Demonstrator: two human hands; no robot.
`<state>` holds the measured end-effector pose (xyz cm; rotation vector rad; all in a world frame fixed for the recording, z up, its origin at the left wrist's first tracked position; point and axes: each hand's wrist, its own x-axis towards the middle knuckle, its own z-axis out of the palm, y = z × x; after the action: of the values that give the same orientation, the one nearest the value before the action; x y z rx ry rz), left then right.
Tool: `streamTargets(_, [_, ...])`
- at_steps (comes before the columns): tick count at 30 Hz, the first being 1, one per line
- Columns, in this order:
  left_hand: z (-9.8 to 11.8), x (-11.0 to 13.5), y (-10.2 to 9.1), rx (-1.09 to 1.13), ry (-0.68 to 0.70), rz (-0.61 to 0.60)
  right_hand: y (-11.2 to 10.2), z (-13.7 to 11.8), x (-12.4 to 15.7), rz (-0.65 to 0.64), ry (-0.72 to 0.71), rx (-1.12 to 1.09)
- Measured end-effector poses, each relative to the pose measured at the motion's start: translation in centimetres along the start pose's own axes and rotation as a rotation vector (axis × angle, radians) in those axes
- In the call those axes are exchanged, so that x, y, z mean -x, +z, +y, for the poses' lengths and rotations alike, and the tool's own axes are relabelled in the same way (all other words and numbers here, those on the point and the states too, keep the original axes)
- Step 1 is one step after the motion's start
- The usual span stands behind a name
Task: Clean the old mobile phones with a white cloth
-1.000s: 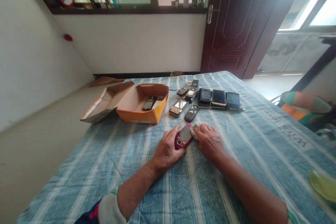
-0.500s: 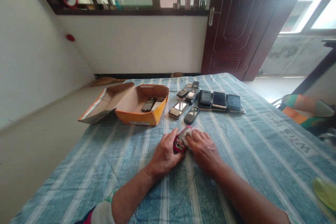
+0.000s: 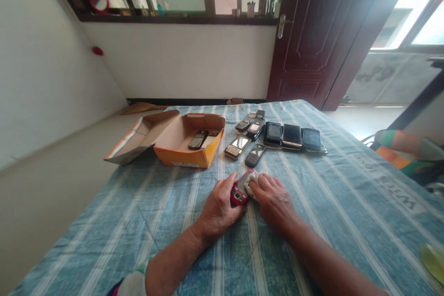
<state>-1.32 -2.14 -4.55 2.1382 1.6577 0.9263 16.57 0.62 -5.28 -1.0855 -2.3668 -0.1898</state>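
Note:
My left hand [image 3: 221, 204] is closed around the left and lower edges of a pink mobile phone [image 3: 237, 195], its screen side facing up. Bunched in the fingers of my right hand [image 3: 276, 198] is a white cloth [image 3: 250, 186], pressed at the phone's right edge and covering part of the screen. Just beyond the hands lie a small black phone [image 3: 255, 155] and a gold-and-silver phone [image 3: 237, 146].
An open orange box [image 3: 189, 156] with phones inside stands at the left. More keypad phones [image 3: 255, 128] and a row of dark touchscreen phones [image 3: 292, 135] lie at the back right. Under everything is a blue striped cloth [image 3: 156, 226]. A yellow-green object [image 3: 433, 261] sits at the right edge.
The white cloth has shifted slightly right on the pink phone, so more of its screen and keys show. My left hand keeps its hold. The whole view has tilted a little.

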Motion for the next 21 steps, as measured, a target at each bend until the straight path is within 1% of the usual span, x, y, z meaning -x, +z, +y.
streamTargets(3, [-0.1,0.0,0.1,-0.001,0.011,0.006,0.0,-1.0,0.0,0.012,-0.079,-0.051])
streamTargets(5, [-0.1,0.0,0.2,0.001,0.014,0.014,0.1,-1.3,0.0,0.024,-0.098,-0.069])
streamTargets(10, [-0.3,0.0,0.4,0.015,0.013,0.010,0.7,-1.5,-0.4,0.015,-0.096,-0.070])
streamTargets(16, [-0.2,-0.1,0.1,-0.007,0.010,0.015,1.7,-1.6,-1.2,0.033,-0.097,-0.074])
streamTargets(21, [-0.2,-0.1,-0.1,-0.010,0.016,0.022,1.8,-1.5,-1.3,0.021,-0.095,-0.072])
